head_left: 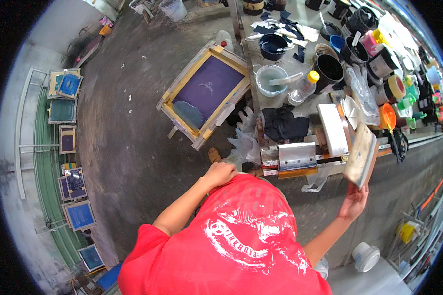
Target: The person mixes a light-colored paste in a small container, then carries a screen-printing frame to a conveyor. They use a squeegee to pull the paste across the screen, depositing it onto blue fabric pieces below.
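Note:
My right hand [354, 201] grips the near end of a screen printing squeegee [360, 156], which has a pale, stained holder and a brown edge. It is held tilted, just off the table's near edge. My left hand [220, 174] is closed in front of my waist, and whatever its fingers may hold is hidden. Ahead of it, a wood-framed printing screen [209, 86] with purple mesh leans against the table's left end. On the table's near edge lie another squeegee [298, 156] with a metal holder and a white block-like squeegee [332, 130].
A black cloth [284, 123], a clear bottle with a yellow cap [302, 88], a white tub [271, 81] and several dark ink buckets [328, 73] crowd the table. Plastic bags [246, 140] hang at its left corner. More screens [79, 215] lean along the left wall.

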A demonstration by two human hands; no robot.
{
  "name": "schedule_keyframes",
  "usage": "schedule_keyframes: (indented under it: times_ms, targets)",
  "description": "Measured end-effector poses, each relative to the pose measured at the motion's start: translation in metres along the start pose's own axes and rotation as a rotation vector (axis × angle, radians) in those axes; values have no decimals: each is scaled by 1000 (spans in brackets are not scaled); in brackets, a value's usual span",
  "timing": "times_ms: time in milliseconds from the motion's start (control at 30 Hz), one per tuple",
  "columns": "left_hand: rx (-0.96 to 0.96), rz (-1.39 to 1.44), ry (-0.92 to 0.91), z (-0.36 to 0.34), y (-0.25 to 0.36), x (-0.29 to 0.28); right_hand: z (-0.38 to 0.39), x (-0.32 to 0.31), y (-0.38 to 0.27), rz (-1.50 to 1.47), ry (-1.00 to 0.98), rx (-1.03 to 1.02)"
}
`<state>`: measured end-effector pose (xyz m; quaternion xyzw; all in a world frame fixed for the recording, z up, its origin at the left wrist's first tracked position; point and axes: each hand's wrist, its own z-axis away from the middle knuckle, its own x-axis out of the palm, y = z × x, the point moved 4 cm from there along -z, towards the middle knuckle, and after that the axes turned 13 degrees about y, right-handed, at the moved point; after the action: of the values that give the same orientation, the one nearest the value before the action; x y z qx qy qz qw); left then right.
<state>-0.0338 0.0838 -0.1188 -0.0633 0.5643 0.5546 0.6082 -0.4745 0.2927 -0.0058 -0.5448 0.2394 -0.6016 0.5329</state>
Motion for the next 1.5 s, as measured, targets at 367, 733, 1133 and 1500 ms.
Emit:
schedule_keyframes:
  times_ms: [367, 733, 1133, 1500]
  targets:
    - [-399, 1658, -14, -28, 135, -76, 140, 126, 91, 290, -579, 269]
    - [-525, 1795, -15, 18, 88, -81, 163, 171, 132, 184, -612, 690]
    - [-440, 2058, -20, 93, -4, -88, 305, 251, 152, 309, -830, 545]
    - [-255, 1627, 161, 213, -188, -134, 417, 335, 234, 806, -1220, -12]
